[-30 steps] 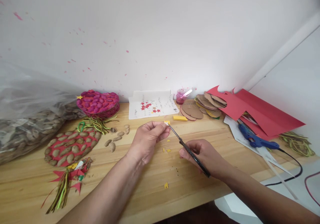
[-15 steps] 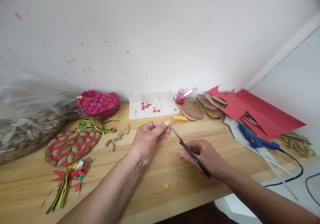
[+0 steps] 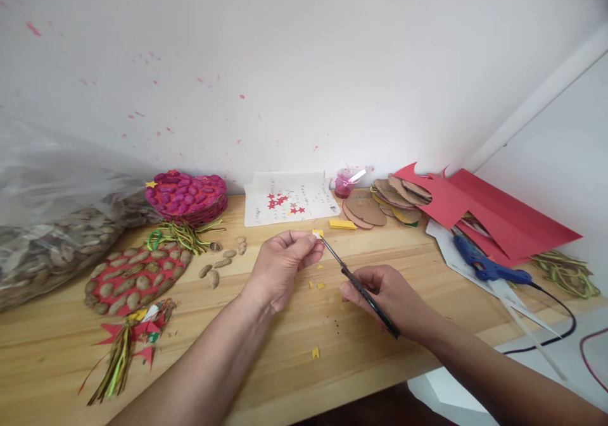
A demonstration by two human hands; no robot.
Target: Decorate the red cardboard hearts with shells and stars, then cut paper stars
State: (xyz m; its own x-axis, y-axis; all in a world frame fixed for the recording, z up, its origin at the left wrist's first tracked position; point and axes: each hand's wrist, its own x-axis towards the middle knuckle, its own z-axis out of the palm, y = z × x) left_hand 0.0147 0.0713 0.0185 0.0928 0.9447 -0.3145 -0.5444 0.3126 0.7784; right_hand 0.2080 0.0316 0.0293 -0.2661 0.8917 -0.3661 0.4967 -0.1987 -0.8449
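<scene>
Between the thumb and fingers of my left hand [image 3: 289, 258] is a small piece of yellow paper [image 3: 318, 232] with a white patch on it. My right hand [image 3: 387, 296] grips a pair of scissors [image 3: 354, 279] with dark handles. The blade tips meet the yellow paper at my left fingertips, and the blades look nearly closed. Small yellow scraps [image 3: 316, 352] lie on the wooden table below. A folded yellow strip [image 3: 342, 225] rests just beyond my hands. Behind it, a white sheet [image 3: 256, 214] with handwriting bears several small red stars [image 3: 278, 202].
At left are a bag of peanuts [image 3: 61, 242], a pink peanut-covered disc [image 3: 190, 195] and a red disc with peanuts [image 3: 142, 282]. A cup of pink paint [image 3: 345, 184] and cardboard discs [image 3: 365, 211] stand at the back. Right lie red sheets [image 3: 517, 217] and a blue glue gun [image 3: 494, 268].
Almost nothing differs. Both hands stay in place with the scissors against the yellow paper, and the view has shifted very slightly.
</scene>
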